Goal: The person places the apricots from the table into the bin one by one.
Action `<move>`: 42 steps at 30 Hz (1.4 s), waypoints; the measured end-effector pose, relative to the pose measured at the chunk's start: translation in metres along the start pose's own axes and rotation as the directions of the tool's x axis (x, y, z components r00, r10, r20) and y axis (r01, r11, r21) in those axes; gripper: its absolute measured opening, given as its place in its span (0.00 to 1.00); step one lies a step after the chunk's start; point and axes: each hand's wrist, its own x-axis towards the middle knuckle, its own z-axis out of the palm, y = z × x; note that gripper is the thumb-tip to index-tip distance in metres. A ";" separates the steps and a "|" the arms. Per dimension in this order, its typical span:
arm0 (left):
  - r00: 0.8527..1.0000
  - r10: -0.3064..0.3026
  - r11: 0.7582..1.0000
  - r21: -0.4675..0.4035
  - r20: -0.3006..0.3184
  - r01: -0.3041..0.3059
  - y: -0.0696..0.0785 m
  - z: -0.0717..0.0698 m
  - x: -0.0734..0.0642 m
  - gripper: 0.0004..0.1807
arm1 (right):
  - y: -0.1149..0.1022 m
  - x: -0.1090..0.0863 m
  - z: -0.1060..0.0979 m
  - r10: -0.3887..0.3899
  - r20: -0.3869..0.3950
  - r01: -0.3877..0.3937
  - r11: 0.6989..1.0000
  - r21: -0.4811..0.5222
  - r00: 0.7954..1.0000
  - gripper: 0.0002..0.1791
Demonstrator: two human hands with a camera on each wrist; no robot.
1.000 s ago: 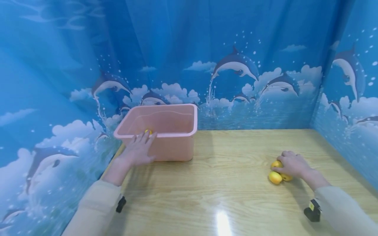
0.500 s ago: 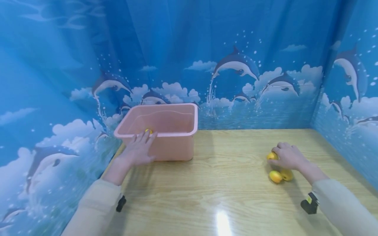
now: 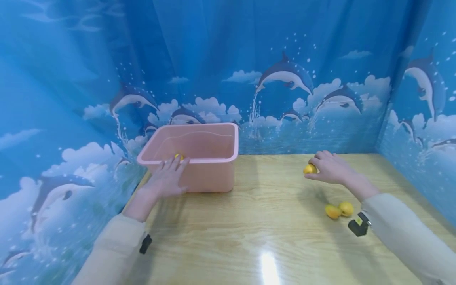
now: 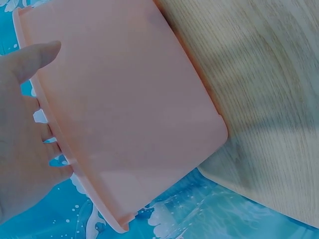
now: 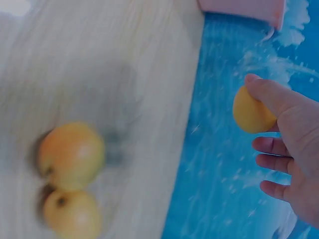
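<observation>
My right hand (image 3: 330, 168) pinches a yellow fruit (image 3: 310, 169) between thumb and fingers, raised above the table. The right wrist view shows the thumb across this fruit (image 5: 250, 113), with the other fingers apart from it. Two more yellow-orange fruits (image 3: 333, 211) lie touching each other on the table below that hand; dark spots mark their ends in the right wrist view. At the left, my left hand (image 3: 163, 180) rests with spread fingers at the near rim of a pink bin (image 3: 210, 178). Part of another yellow fruit (image 3: 179, 156) shows inside the bin, mostly hidden.
A light wood-grain table (image 3: 270, 221) carries the bin at its back left. Blue dolphin-print curtains (image 3: 213, 59) hang behind the table and along both sides. Each sleeve has a small black wrist device, such as the right one (image 3: 359, 225).
The right hand has lifted one fruit off the group and carried it up, away and to the left. Two fruits stay on the table. The left hand keeps its place at the rim.
</observation>
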 end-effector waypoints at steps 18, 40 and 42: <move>0.998 0.008 0.999 -0.052 0.068 -0.004 -0.001 -0.016 0.000 0.45 | -0.067 0.050 -0.035 -0.169 -0.101 0.164 0.985 -0.052 0.980 0.22; 0.998 -0.008 0.999 -0.032 0.065 0.011 0.001 -0.013 0.000 0.46 | -0.146 0.121 -0.071 -0.222 -0.090 0.227 0.972 0.056 0.971 0.24; 0.998 -0.008 1.000 -0.015 0.059 0.009 0.002 -0.011 0.001 0.46 | -0.152 0.127 -0.071 -0.229 -0.079 0.234 0.971 0.057 0.970 0.22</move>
